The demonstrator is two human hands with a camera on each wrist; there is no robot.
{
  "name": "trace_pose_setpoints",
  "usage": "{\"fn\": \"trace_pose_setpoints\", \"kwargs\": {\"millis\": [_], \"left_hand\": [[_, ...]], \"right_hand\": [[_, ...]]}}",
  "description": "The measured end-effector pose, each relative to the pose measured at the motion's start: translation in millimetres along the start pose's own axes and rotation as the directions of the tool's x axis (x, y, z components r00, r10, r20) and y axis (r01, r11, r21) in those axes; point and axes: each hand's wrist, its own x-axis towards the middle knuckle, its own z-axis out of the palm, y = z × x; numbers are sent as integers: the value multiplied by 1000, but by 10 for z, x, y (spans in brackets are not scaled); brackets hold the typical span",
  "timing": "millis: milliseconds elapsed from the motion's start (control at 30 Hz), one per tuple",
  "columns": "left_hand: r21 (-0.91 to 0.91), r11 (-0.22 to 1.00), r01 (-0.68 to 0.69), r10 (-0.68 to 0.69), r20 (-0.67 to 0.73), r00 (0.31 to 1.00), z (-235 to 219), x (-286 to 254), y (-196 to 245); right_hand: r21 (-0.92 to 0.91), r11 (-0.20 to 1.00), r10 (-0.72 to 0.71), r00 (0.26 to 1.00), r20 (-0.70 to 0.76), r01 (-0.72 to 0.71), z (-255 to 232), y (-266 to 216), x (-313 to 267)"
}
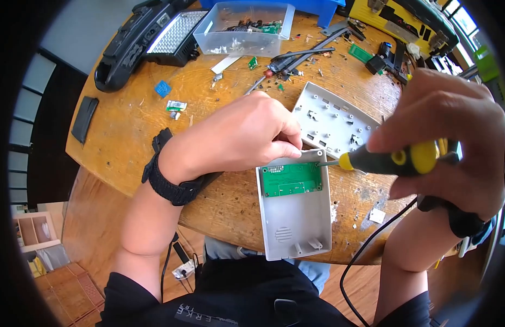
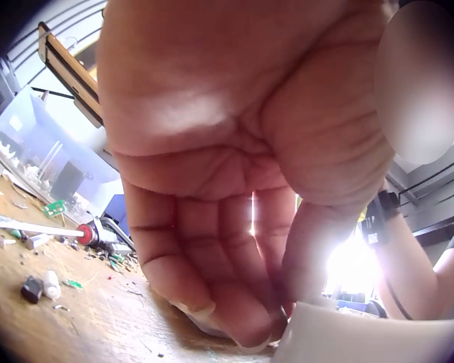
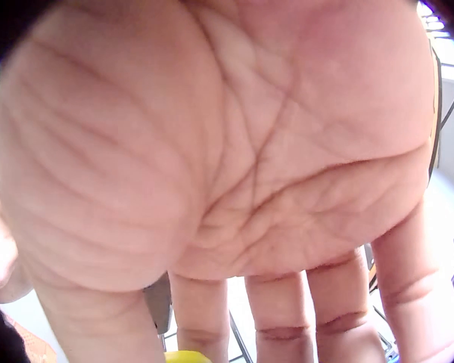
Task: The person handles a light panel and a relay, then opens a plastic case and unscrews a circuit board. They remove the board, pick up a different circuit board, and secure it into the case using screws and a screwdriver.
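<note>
My left hand pinches the top edge of a light grey plastic housing between thumb and fingers. Inside the housing's upper part lies a green circuit board. In my right hand is a yellow and black screwdriver, its tip at the board's upper right corner. The left wrist view shows the left hand with curled fingers at the white housing edge. From the right wrist, the palm of the right hand fills the picture, with a bit of the yellow handle below.
A second grey shell lies behind the housing. Further back are a clear bin of scraps, black tools and a yellow case. Small debris dots the wooden table. A black cable runs over the near edge.
</note>
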Motion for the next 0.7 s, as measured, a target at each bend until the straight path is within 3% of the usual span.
{"fn": "trace_pose_setpoints", "kwargs": {"millis": [167,367,633,700], "left_hand": [[-34,996,-80,81,20,997,22,21,-117],[-40,998,-52,55,73,996,16,-14,-124],[49,984,-173,176,-58,983,99,-86,-212],[64,980,-188,193,-81,978,116,-88,-221]], "right_hand": [[59,996,-71,995,71,66,-25,100,29],[143,981,-156,973,167,133,-94,186,93],[265,951,-247,910,332,162,-124,310,258],[272,929,-321,910,261,250,-89,283,297]]}}
